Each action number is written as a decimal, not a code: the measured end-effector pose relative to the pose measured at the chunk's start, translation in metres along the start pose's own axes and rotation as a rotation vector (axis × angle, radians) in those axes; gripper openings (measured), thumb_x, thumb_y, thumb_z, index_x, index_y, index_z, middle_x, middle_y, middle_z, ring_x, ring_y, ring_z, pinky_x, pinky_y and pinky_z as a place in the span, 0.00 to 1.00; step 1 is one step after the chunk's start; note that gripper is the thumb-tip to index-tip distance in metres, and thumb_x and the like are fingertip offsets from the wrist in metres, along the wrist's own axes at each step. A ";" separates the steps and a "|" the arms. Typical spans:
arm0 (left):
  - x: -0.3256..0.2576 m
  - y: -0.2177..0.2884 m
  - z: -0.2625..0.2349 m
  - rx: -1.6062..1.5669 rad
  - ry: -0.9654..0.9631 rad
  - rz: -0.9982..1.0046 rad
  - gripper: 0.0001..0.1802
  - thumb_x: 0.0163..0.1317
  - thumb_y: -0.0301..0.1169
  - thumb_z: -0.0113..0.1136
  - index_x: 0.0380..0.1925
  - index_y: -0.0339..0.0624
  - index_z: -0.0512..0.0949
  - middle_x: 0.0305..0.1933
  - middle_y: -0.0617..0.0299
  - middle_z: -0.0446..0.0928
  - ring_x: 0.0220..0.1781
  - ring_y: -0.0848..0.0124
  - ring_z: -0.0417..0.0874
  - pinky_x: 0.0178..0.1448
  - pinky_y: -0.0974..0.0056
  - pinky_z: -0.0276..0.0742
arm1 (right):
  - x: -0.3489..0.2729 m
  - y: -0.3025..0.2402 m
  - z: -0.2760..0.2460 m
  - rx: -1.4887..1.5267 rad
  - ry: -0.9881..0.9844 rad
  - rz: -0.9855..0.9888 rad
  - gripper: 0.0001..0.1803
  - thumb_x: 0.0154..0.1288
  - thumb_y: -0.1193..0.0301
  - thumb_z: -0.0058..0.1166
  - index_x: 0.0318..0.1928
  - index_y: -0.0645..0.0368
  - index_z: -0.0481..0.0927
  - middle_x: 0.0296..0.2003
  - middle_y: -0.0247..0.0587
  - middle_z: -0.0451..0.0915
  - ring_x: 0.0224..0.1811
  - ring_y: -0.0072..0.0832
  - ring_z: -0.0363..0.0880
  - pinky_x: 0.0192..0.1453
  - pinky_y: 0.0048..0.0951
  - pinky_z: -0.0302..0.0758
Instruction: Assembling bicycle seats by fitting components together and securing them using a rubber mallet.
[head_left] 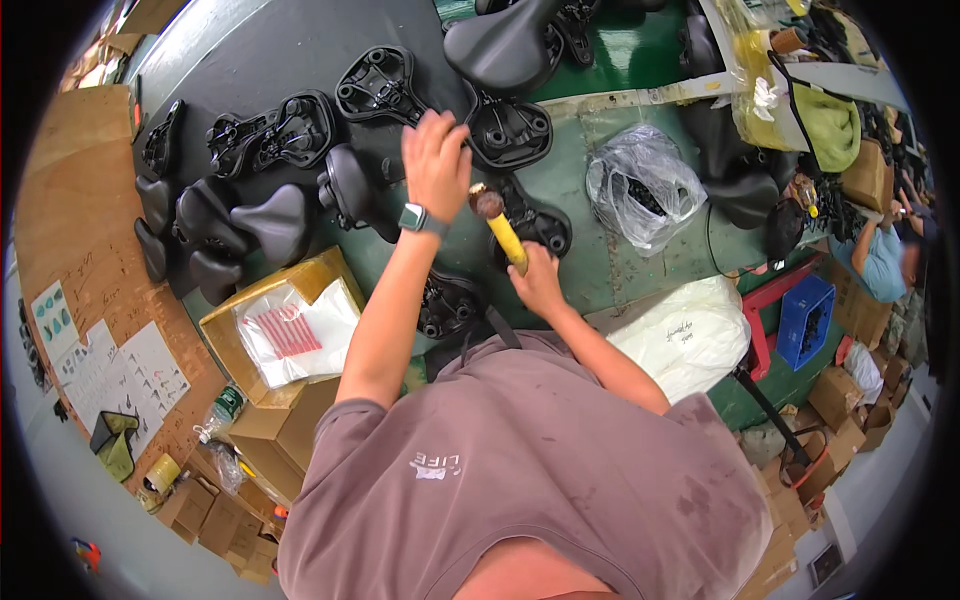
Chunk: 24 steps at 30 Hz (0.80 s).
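My right hand (540,281) is closed around the yellow handle of a hammer (507,240). Its rusty head points away from me, over the near end of an upturned black bicycle saddle (540,222). My left hand (437,165), with a watch on the wrist, reaches forward with fingers stretched out. Its fingertips are beside two more upturned saddles, one at the left (375,85) and one at the right (510,132); whether they touch either is unclear. Another upturned saddle (450,303) lies close to my body, partly covered.
Several finished-looking saddles (275,222) cluster at the left, and a large saddle (503,45) sits at the far side. A clear plastic bag (645,188) of dark parts lies to the right. An open cardboard box (335,270) and a white sack (690,335) flank me.
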<state>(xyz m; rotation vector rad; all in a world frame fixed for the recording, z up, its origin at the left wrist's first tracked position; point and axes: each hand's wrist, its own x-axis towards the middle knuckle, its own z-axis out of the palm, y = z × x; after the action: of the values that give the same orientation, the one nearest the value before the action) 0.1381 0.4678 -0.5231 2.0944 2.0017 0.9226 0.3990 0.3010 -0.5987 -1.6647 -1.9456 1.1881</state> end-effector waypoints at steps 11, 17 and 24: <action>-0.031 -0.135 -0.084 0.729 0.009 -0.929 0.62 0.41 0.63 0.91 0.77 0.54 0.75 0.79 0.53 0.79 0.78 0.50 0.80 0.77 0.36 0.71 | -0.011 0.013 -0.029 0.130 -0.094 0.219 0.15 0.72 0.68 0.71 0.49 0.62 0.78 0.44 0.51 0.92 0.47 0.56 0.91 0.51 0.55 0.82; -0.012 -0.179 -0.147 0.345 -0.517 -0.825 0.50 0.44 0.54 0.91 0.67 0.48 0.81 0.63 0.48 0.90 0.66 0.47 0.91 0.69 0.47 0.85 | -0.023 0.024 -0.018 0.103 -0.089 0.115 0.16 0.72 0.68 0.70 0.52 0.60 0.78 0.45 0.52 0.88 0.52 0.58 0.87 0.58 0.56 0.74; -0.046 -0.253 -0.275 0.078 0.554 -0.875 0.48 0.55 0.50 0.87 0.66 0.26 0.79 0.62 0.35 0.85 0.63 0.45 0.87 0.71 0.48 0.81 | 0.003 -0.044 -0.072 0.138 -0.282 -0.150 0.25 0.71 0.77 0.69 0.65 0.63 0.77 0.62 0.57 0.84 0.67 0.59 0.82 0.73 0.51 0.77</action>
<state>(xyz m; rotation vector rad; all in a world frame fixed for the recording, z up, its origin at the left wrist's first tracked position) -0.2136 0.3670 -0.4344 0.7818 2.8273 1.2785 0.4193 0.3326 -0.5225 -1.3157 -2.0536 1.5267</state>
